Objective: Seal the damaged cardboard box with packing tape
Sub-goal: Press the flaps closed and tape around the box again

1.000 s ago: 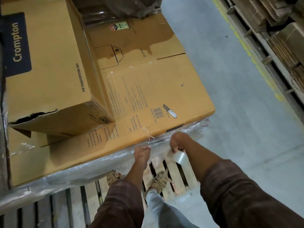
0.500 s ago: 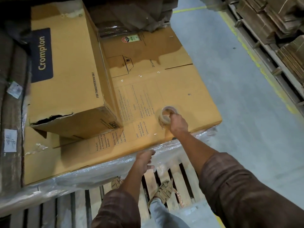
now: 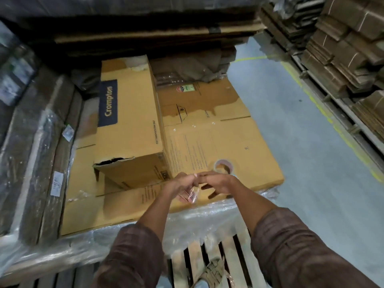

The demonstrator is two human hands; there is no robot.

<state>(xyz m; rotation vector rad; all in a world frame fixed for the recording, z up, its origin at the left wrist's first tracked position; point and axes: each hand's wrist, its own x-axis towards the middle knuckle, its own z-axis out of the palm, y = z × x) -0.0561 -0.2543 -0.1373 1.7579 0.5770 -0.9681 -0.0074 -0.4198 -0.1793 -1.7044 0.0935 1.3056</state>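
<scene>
The damaged Crompton cardboard box point(image 3: 128, 129) lies on a large flat cardboard sheet point(image 3: 257, 163), and its near end is torn open along a dark gap point(image 3: 112, 162). A roll of clear packing tape point(image 3: 223, 167) sits on the sheet to the box's right, with no hand on it. My left hand point(image 3: 181, 183) and my right hand point(image 3: 218, 181) meet fingertip to fingertip just in front of the box's near right corner. Between them they pinch a short crumpled strip of clear tape point(image 3: 190, 196), which hangs below the left fingers.
The sheet rests on plastic-wrapped stacks point(image 3: 199, 221) over a wooden pallet point(image 3: 226, 252). Wrapped bundles point(image 3: 39, 154) rise on the left and dark stacks point(image 3: 145, 36) at the back. A grey floor aisle point(image 3: 311, 154) runs along the right, beside shelves of flattened cardboard point(image 3: 349, 59).
My right hand set the tape roll down on the sheet and let go. My left hand rose from the pallet edge, and both hands now meet on a tape strip. The view has tilted upward.
</scene>
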